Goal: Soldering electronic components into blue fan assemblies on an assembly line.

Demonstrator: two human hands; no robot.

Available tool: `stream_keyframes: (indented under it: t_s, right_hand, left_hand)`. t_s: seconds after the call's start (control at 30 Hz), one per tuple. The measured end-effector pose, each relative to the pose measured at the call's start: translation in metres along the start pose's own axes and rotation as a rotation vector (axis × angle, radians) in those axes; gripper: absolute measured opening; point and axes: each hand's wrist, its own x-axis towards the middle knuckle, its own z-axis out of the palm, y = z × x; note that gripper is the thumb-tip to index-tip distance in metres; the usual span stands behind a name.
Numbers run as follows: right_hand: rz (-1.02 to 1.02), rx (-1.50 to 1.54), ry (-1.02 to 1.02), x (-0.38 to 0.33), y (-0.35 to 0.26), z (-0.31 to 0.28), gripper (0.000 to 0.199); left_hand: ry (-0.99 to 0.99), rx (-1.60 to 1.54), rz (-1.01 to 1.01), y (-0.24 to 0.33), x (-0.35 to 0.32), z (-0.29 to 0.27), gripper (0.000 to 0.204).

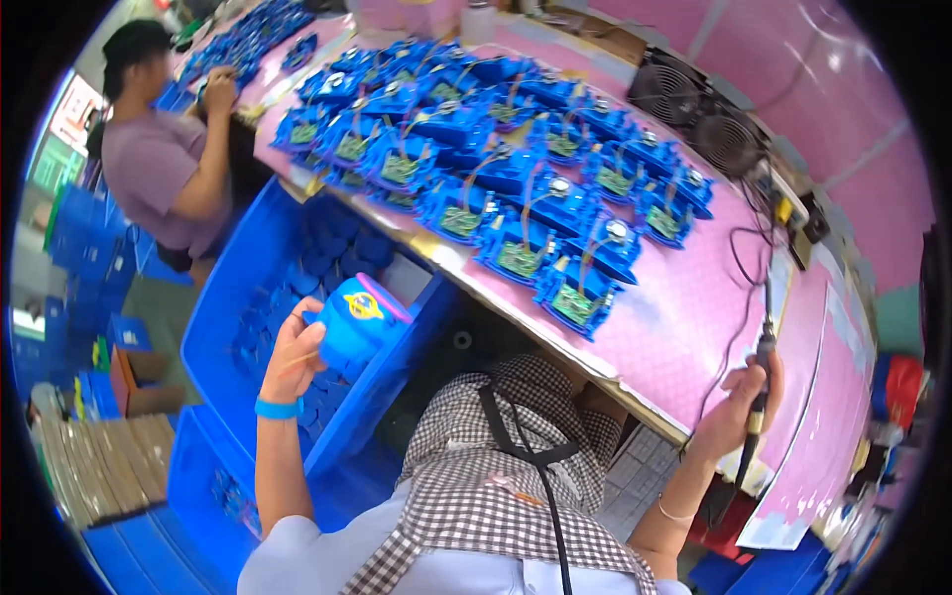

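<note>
My left hand [295, 349] is closed round the edge of a rounded blue plastic housing [347, 332] with a yellow emblem and a pink rim. It holds the piece above a large blue bin [220, 305] with many flat blue parts inside. At the right, my right hand [739, 402] grips a slim black corded hand tool [762, 382], held steeply beside the table's edge; its exact kind is unclear. Many blue plastic shells [516, 260] with green circuit boards and thin wires lie in rows across the pink-topped table [684, 342].
Two round black fans [694, 114] stand along the table's back edge, with loose cables near them. Another person [164, 149] works at the far left beside a pile of blue parts [243, 45]. A second blue bin [198, 466] and stacked cardboard [104, 456] are at the lower left.
</note>
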Motion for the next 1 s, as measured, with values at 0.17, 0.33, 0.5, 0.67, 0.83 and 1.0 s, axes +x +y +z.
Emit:
stream_keyframes:
  t_s: [0.17,0.33,0.5,0.67,0.83,1.0]
  right_hand:
    - [-0.075,0.150,-0.163,0.024,-0.003,-0.012,0.017]
    - [-0.098,-0.210,-0.345,0.061,0.015,-0.029,0.008]
    - [-0.001,-0.275,-0.596,0.065,0.045,-0.048,0.034]
    - [-0.018,-0.094,-0.613,0.055,0.030,-0.042,0.040]
    - [-0.174,-0.221,-0.603,0.045,0.017,-0.037,0.037]
    - [-0.404,-0.413,-0.569,0.027,0.006,-0.036,0.033]
  left_hand:
    - [-0.383,0.267,0.423,0.038,0.017,0.214,0.040]
    - [-0.382,0.630,0.679,-0.011,0.059,0.360,0.045]
    - [-0.600,0.951,0.826,-0.032,0.077,0.365,0.028]
    - [-0.616,0.783,0.474,0.003,0.123,0.397,0.045]
    - [-0.834,1.015,-0.001,0.012,0.129,0.449,0.031]
    - [-0.698,1.048,0.127,0.009,0.170,0.437,0.034]
